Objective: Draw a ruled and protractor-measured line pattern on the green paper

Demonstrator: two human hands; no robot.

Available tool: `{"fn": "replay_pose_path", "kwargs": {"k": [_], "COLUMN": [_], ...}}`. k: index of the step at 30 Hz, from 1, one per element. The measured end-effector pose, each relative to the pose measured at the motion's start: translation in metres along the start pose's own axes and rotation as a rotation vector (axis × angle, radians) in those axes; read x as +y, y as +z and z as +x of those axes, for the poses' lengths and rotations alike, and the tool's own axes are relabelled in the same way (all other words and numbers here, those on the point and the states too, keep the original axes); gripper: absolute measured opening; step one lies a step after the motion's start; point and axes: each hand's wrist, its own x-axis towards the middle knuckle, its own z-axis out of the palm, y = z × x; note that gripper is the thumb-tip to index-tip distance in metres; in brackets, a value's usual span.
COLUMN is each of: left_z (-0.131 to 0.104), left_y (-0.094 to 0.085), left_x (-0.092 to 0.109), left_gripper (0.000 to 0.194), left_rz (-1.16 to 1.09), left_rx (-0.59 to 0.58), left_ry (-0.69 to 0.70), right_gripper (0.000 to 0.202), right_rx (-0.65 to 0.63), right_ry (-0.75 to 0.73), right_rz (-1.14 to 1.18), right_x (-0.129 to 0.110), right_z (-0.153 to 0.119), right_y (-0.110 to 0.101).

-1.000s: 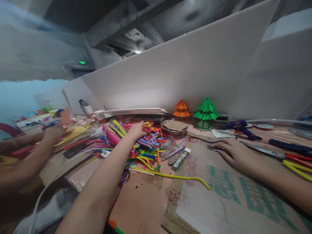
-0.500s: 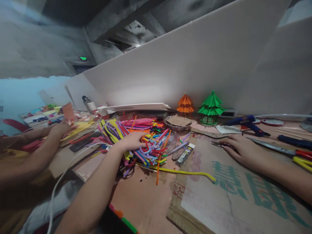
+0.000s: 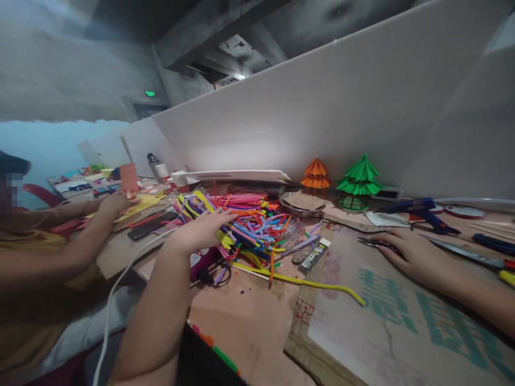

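Observation:
My left hand (image 3: 206,230) reaches over a heap of coloured pipe cleaners (image 3: 257,228), fingers stretched out and apart, nothing held in it that I can see. My right hand (image 3: 402,249) rests on the printed board (image 3: 346,332), its fingers bent over a pointed metal tool (image 3: 367,243). Only the tip of that tool shows; its kind is hidden under the hand. A long yellow pipe cleaner (image 3: 317,282) lies from the heap onto the board. Beside it is a small narrow case with a label (image 3: 315,256).
An orange paper-roofed pagoda (image 3: 316,174) and a green one (image 3: 359,182) stand by the white partition (image 3: 362,96). A blue glue gun (image 3: 422,212) and large scissors (image 3: 462,252) lie at the right. At the left another person's hands (image 3: 115,206) are at work; a white cable (image 3: 120,287) runs nearby.
My left hand has drawn back and up from the heap, its fingers straightening. The pipe cleaners have shifted, baring a purple object beneath. The view has turned slightly left; my right hand keeps its place.

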Motion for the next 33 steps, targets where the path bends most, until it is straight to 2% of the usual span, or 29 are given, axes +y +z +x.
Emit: {"fn": "replay_pose_path", "kwargs": {"k": [5, 11, 15, 20, 28, 33], "left_z": [0.017, 0.017, 0.037, 0.062, 0.068, 0.070], "left_y": [0.018, 0.016, 0.019, 0.031, 0.044, 0.050], "left_x": [0.007, -0.002, -0.007, -0.004, 0.008, 0.016], "left_gripper": [0.043, 0.038, 0.036, 0.034, 0.042, 0.044], "left_rz": [0.064, 0.117, 0.091, 0.046, 0.078, 0.111], "left_rx": [0.006, 0.192, 0.301, 0.417, 0.526, 0.594], "left_ry": [-0.058, -0.249, -0.339, -0.263, -0.065, -0.101], "right_gripper": [0.049, 0.049, 0.050, 0.050, 0.049, 0.049], "right_rx": [-0.037, -0.046, -0.054, -0.062, -0.088, -0.103], "right_ry": [-0.038, -0.051, -0.048, -0.050, -0.024, -0.024], "right_rz": [-0.013, -0.021, -0.023, -0.023, -0.029, -0.024], "right_x": [0.004, 0.006, 0.005, 0.004, 0.010, 0.011], "right_z": [0.001, 0.002, 0.001, 0.002, 0.000, 0.000], "right_y": [0.000, 0.001, 0.000, -0.002, 0.002, 0.002]}}
